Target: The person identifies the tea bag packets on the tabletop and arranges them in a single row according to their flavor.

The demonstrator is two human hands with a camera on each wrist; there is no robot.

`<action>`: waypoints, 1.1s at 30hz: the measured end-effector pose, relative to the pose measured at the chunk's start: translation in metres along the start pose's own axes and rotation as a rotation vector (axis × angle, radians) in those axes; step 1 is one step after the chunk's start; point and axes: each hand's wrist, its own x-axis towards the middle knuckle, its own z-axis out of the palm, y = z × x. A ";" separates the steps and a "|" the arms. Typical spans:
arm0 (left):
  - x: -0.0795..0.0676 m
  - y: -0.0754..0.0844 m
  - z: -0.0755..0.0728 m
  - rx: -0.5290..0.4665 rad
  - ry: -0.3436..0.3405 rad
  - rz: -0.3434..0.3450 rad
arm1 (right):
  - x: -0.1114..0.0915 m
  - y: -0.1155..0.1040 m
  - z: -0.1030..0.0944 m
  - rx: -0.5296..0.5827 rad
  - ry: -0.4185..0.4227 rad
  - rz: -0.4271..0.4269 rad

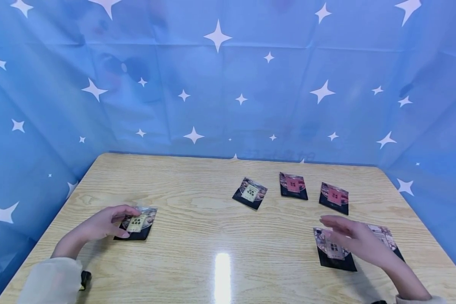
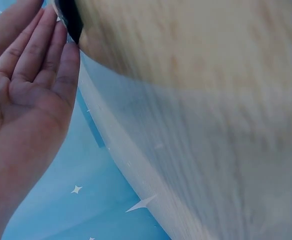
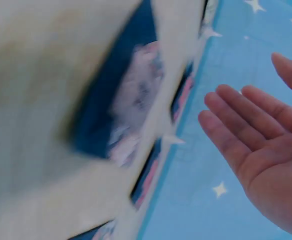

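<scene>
On the table (image 1: pixel 182 253), your uncurled left hand (image 1: pixel 108 223) and right hand (image 1: pixel 353 240) are partly covering probably light, pliable, edge-pinchable packets (image 1: pixel 137 224) (image 1: pixel 336 259)

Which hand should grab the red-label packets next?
Probably the right hand: it's empty and nearer both red-label packets. The left hand is farther away, over a pale-label packet.

A yellow-labelled packet (image 1: pixel 137 224) and a mauve-labelled packet (image 1: pixel 332 251) lie well apart.
</scene>
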 end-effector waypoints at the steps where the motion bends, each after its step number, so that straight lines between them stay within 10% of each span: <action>1: 0.000 0.000 0.000 0.003 -0.001 0.000 | 0.004 -0.003 0.000 -0.006 0.013 -0.017; 33: 0.000 0.000 -0.002 0.025 -0.007 -0.003 | 0.163 -0.031 0.063 0.136 -0.080 0.127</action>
